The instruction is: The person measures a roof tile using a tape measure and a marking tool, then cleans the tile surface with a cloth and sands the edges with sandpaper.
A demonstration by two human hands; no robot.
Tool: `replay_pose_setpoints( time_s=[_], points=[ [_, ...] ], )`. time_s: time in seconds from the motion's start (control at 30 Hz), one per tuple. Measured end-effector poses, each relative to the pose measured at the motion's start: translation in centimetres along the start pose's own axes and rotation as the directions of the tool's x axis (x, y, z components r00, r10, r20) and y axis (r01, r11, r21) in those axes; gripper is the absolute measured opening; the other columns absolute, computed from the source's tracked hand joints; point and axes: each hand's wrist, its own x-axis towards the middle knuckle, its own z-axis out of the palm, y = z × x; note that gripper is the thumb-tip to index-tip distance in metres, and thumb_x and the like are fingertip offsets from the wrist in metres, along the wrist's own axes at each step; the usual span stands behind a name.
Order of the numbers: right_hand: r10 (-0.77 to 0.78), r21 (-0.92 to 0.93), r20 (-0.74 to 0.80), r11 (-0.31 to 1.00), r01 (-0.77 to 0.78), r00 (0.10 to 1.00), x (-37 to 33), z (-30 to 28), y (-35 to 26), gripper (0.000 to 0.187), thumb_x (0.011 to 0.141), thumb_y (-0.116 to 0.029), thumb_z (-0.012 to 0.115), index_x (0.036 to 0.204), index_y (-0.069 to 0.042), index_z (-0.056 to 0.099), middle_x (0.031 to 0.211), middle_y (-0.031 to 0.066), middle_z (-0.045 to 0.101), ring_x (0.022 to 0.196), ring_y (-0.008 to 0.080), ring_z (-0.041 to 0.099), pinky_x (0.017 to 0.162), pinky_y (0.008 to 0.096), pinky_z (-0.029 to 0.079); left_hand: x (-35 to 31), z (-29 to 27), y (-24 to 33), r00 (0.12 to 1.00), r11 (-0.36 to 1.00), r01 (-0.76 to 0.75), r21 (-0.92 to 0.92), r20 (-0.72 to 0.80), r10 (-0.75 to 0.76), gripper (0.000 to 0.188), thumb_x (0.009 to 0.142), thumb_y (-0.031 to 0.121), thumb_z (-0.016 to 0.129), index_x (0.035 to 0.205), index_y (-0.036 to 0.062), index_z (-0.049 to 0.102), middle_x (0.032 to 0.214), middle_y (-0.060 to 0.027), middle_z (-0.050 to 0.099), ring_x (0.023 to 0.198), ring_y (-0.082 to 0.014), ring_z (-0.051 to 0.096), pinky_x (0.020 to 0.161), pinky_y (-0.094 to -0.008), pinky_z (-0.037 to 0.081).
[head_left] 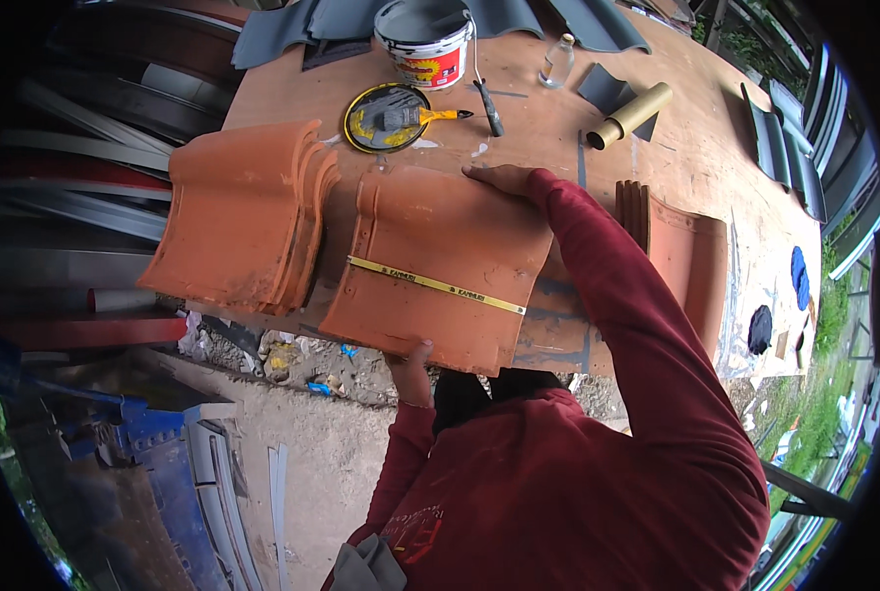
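An orange clay roof tile (440,241) lies in front of me on the wooden table, with its near edge reaching over the table's front. Across its middle runs a yellow printed strip (435,285). My left hand (411,374) grips the tile's near edge, thumb on top and fingers out of sight beneath. At the far edge, toward the right corner, my right hand (502,179) holds the same tile; its fingertips are partly hidden. A stack of similar roof tiles (238,212) is on the left. Several more tiles (686,256) stand to the right, behind my right forearm.
Beyond the tile are a paint bucket (425,49), a paint-smeared lid (361,128) with a paintbrush (415,117), a black handle (489,108), a glass bottle (557,61) and a gold tube (632,115). Grey tiles (598,25) line the table's back. Dark blue cloths (760,330) lie right.
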Motion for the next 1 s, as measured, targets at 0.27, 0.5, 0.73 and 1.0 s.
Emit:
replay_pose_setpoints(
  time_s=[0.27, 0.5, 0.73, 1.0],
  points=[
    [-0.068, -0.085, -0.195, 0.995, 0.053, 0.978, -2.5, 1.6, 0.3, 0.098, 0.092, -0.087, 0.033, 0.131, -0.006, 0.071, 0.141, 0.0244, 0.063, 0.135, 0.0415, 0.055, 0.117, 0.0445, 0.037, 0.0, 0.1, 2.7, 0.923, 0.725, -0.252, 0.641, -0.067, 0.379, 0.076, 0.084, 0.018, 0.084, 0.145, -0.0034, 0.045, 0.136, -0.024, 0.04, 0.131, -0.0381, 0.039, 0.111, -0.0488, 0.036],
    [-0.014, 0.009, -0.269, 1.0, 0.017, 0.963, -8.0, 7.0, 2.3, 0.101, 0.097, -0.084, 0.026, 0.115, 0.002, 0.076, 0.121, 0.03, 0.07, 0.122, 0.0478, 0.063, 0.109, 0.0481, 0.045, 1.0, -4.1, 3.5, 0.955, 0.881, -0.254, 0.398, -0.043, 0.294, 0.072, 0.086, 0.005, 0.073, 0.151, -0.0014, 0.043, 0.139, -0.0188, 0.044, 0.127, -0.0332, 0.052, 0.107, -0.0443, 0.047],
    [0.002, 0.089, -0.274, 0.996, 0.024, 0.962, -10.9, 12.0, 4.5, 0.111, 0.093, -0.088, 0.024, 0.108, 0.009, 0.075, 0.114, 0.035, 0.07, 0.112, 0.0488, 0.068, 0.102, 0.0502, 0.05, 3.5, -10.8, 3.8, 0.997, 0.976, -0.078, 0.204, 0.044, 0.071, 0.071, 0.092, 0.012, 0.065, 0.156, 0.0028, 0.037, 0.146, -0.0189, 0.052, 0.128, -0.0327, 0.057, 0.109, -0.0482, 0.048],
    [-0.099, 0.42, -0.217, 0.888, 0.184, 0.971, -0.2, 11.9, 6.9, 0.098, 0.098, -0.081, 0.03, 0.146, 0.0, 0.057, 0.151, 0.0278, 0.052, 0.145, 0.0416, 0.046, 0.119, 0.0484, 0.034, 3.4, -7.0, 4.0, 0.989, 0.958, 0.143, -0.248, -0.006, -0.149, 0.085, 0.097, 0.065, 0.056, 0.16, 0.0114, 0.036, 0.163, -0.0145, 0.036, 0.145, -0.0359, 0.041, 0.118, -0.0552, 0.037]
  ],
)
